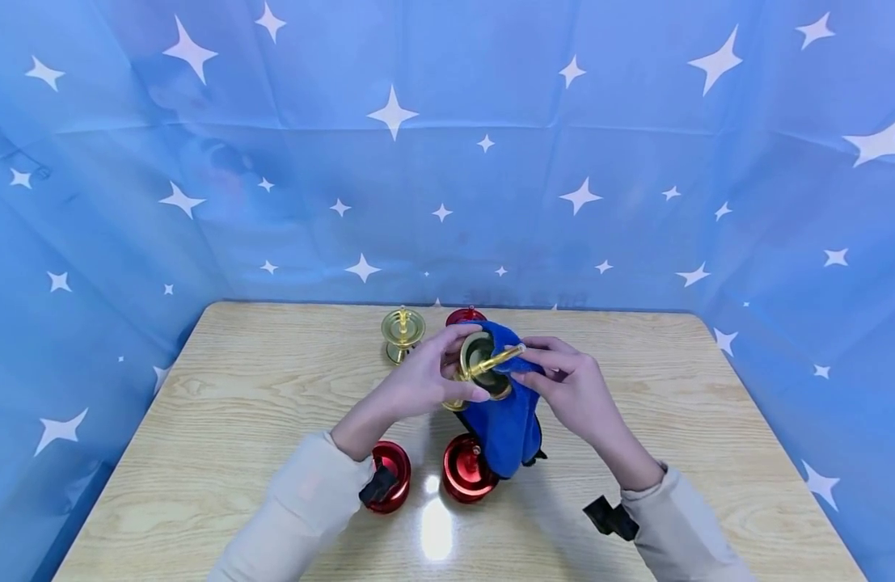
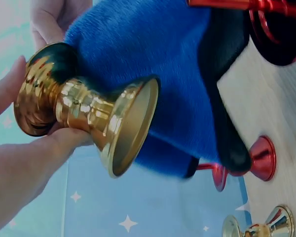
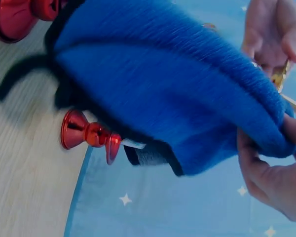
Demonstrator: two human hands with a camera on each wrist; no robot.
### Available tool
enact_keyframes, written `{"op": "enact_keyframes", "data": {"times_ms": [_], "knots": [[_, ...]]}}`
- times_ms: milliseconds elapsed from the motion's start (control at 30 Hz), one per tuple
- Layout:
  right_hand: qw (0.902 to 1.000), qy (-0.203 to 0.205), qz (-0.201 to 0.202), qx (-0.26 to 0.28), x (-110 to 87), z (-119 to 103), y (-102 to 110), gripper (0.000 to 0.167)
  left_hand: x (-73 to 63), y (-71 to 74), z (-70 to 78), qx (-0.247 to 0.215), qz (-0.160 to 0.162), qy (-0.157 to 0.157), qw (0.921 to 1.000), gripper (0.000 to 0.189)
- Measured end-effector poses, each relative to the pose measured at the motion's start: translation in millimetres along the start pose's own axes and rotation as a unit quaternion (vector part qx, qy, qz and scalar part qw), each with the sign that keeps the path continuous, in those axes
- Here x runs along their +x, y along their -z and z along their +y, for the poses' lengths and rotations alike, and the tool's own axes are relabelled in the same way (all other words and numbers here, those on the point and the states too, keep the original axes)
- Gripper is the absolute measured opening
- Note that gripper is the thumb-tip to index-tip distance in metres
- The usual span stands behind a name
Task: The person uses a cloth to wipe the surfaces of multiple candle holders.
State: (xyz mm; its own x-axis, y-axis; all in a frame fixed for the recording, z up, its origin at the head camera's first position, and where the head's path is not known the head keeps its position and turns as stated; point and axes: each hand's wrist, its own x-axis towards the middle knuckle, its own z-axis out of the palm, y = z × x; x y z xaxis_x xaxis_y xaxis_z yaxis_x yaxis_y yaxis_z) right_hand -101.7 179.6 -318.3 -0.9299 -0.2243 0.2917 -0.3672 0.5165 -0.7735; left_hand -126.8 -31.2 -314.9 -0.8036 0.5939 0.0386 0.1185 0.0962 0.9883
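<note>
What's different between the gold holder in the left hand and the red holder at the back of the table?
Colour: the gold holder is shiny gold, the red holder shiny red.
Pose: the gold holder is tilted, while the red holder stands upright on the table.
Contact: the left hand grips the gold holder; no hand touches the red holder.
Both have a dish, a central spike and a flared foot.

Pale, wood-grained, straight-edged surface (image 1: 221,420), backed along its far edge by a creased light-blue fabric backdrop (image 1: 491,97) printed with white four-pointed stars (image 1: 392,113) of several sizes; blue fabric also flanks both sides. A bright white light reflection (image 1: 436,529) lies near centre front.
</note>
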Motion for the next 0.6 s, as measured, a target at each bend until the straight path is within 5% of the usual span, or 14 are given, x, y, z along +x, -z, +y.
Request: {"op": "enact_keyframes", "data": {"times_ms": [100,200,433,600], "knots": [[0.9998,-0.013,-0.003,0.015,0.3,0.0,0.2,0.025,0.5,2.5,-0.4,-0.06,-0.02,0.0,0.998,0.064],[0.9992,-0.025,0.001,0.031,-0.5,-0.4,-1.2,0.027,1.1,4.8,-2.7,-0.054,-0.028,-0.012,0.9981,0.062],[0.997,-0.065,0.01,0.042,-3.3,-3.7,-4.5,0.027,0.4,5.1,-5.1,0.045,-0.034,-0.01,0.9984,0.074],[0.9975,-0.057,0.021,0.036,-5.0,-5.1,-6.6,0.027,1.7,-2.4,-9.9,0.132,0.017,-0.013,0.991,0.087]]}}
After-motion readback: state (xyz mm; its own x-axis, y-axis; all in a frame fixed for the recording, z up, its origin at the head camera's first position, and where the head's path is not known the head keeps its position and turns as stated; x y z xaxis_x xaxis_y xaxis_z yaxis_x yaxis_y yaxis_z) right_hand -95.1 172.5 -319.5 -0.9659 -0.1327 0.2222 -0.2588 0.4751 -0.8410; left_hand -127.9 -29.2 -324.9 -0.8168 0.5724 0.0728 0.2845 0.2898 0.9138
